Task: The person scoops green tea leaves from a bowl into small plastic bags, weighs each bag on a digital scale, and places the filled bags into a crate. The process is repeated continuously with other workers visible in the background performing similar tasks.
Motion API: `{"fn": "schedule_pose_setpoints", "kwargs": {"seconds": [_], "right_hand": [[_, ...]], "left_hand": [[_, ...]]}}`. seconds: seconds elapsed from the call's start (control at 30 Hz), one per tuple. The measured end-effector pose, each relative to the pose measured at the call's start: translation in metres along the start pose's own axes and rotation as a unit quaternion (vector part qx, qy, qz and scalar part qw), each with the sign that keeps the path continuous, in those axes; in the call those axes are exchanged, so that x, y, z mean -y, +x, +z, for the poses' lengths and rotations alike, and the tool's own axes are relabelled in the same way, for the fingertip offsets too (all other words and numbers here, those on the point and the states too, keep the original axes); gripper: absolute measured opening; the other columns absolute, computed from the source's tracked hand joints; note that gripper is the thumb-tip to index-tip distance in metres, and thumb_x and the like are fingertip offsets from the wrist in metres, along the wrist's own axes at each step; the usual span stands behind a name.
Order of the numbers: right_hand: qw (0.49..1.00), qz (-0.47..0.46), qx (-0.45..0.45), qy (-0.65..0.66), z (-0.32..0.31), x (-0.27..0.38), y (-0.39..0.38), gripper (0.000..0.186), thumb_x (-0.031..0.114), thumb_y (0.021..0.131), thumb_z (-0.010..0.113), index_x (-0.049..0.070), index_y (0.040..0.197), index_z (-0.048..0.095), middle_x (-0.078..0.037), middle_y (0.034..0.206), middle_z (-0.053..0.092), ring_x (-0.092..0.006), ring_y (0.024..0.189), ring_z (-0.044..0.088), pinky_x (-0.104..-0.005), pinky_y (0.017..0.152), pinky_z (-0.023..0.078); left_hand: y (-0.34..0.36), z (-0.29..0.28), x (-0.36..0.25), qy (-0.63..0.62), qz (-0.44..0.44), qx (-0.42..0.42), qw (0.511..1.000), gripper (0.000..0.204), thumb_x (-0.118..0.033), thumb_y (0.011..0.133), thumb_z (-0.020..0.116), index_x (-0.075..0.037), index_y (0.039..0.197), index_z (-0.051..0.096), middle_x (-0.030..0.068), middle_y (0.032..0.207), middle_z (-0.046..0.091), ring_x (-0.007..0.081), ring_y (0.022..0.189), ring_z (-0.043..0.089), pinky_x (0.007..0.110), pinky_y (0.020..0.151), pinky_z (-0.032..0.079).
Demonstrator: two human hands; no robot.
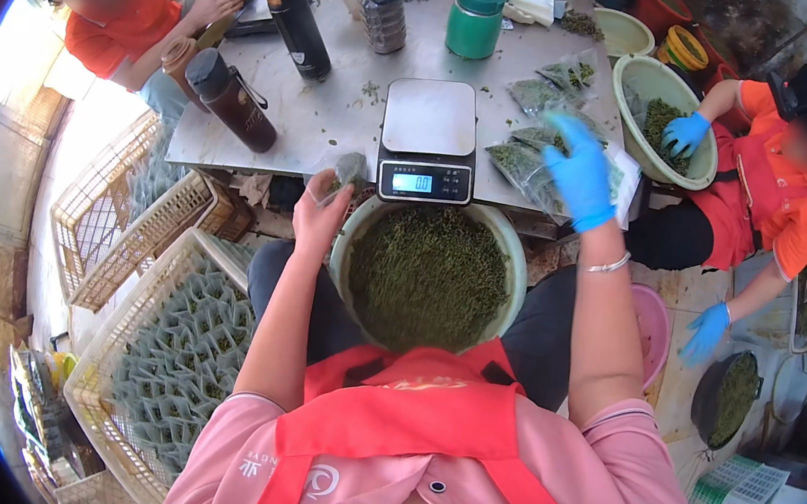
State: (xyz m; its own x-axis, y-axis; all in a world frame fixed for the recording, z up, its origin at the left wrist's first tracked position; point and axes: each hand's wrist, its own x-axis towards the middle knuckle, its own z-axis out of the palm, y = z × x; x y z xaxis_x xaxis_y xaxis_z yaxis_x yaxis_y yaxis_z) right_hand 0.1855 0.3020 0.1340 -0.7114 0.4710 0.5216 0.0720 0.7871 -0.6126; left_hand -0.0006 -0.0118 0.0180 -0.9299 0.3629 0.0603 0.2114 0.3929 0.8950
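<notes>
My bare left hand [321, 210] grips a small clear plastic bag [348, 167] with a little green stuff inside, at the table's front edge. My right hand [582, 178], in a blue glove, is raised near several clear bags of green pieces [525, 166] on the table's right side. Its fingers are apart and slightly blurred, and I see nothing in them. Between my hands stands a digital scale [430, 119], its pale plate bare and its display lit. Below the scale, between my knees, sits a round tub [521, 266] of small green berry-like pieces [426, 275].
At my left stands a cream crate [92, 365] packed with filled bags [183, 366]. Dark flasks [298, 26] and a green jar [476, 17] stand on the metal table [340, 108]. A blue-gloved co-worker [777, 167] reaches into a pale basin [705, 173] at right; another person [136, 8] sits far left.
</notes>
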Motion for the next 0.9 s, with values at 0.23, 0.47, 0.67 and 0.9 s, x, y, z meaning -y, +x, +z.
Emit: {"fn": "schedule_pose_setpoints", "kwargs": {"seconds": [0.23, 0.47, 0.67, 0.9], "right_hand": [[0.926, 0.033, 0.060, -0.372, 0.014, -0.082, 0.023, 0.021, 0.026, 0.082, 0.049, 0.014, 0.081, 0.066, -0.014, 0.090, 0.065, -0.0363, 0.090, 0.059, -0.0456, 0.079, 0.045], [0.971, -0.138, -0.065, -0.185, 0.069, 0.020, 0.038, 0.033, 0.005, 0.083, 0.048, 0.006, 0.113, 0.061, -0.018, 0.107, 0.063, -0.0332, 0.098, 0.059, -0.0386, 0.085, 0.045], [0.970, -0.181, 0.089, -0.133, 0.124, -0.004, -0.013, 0.035, 0.001, 0.085, 0.044, -0.002, 0.117, 0.057, -0.021, 0.116, 0.059, -0.0307, 0.104, 0.057, -0.0374, 0.093, 0.043], [0.986, -0.021, 0.163, -0.011, 0.101, 0.028, -0.062, 0.033, 0.006, 0.090, 0.046, -0.003, 0.121, 0.054, -0.015, 0.119, 0.058, -0.0238, 0.109, 0.055, -0.0334, 0.095, 0.040]], "left_hand": [[-0.005, -0.009, -0.017, 0.032, -0.071, 0.026, 0.997, 0.053, -0.046, 0.083, 0.059, -0.006, 0.117, 0.056, 0.0149, 0.095, 0.067, 0.0229, 0.080, 0.067, 0.034, 0.077, 0.048], [-0.047, -0.082, -0.005, -0.179, -0.038, -0.061, 0.981, 0.040, -0.036, 0.090, 0.055, -0.002, 0.110, 0.058, 0.0101, 0.090, 0.065, 0.0158, 0.067, 0.066, 0.030, 0.067, 0.049], [-0.119, -0.224, 0.005, -0.037, -0.033, -0.253, 0.966, 0.044, -0.044, 0.089, 0.052, -0.008, 0.114, 0.056, 0.0096, 0.080, 0.066, 0.0203, 0.069, 0.066, 0.034, 0.069, 0.049], [-0.299, -0.435, 0.065, 0.366, -0.342, -0.405, 0.765, 0.056, -0.060, 0.091, 0.030, -0.020, 0.129, 0.044, 0.0223, 0.088, 0.064, 0.0393, 0.082, 0.063, 0.048, 0.071, 0.049]]}}
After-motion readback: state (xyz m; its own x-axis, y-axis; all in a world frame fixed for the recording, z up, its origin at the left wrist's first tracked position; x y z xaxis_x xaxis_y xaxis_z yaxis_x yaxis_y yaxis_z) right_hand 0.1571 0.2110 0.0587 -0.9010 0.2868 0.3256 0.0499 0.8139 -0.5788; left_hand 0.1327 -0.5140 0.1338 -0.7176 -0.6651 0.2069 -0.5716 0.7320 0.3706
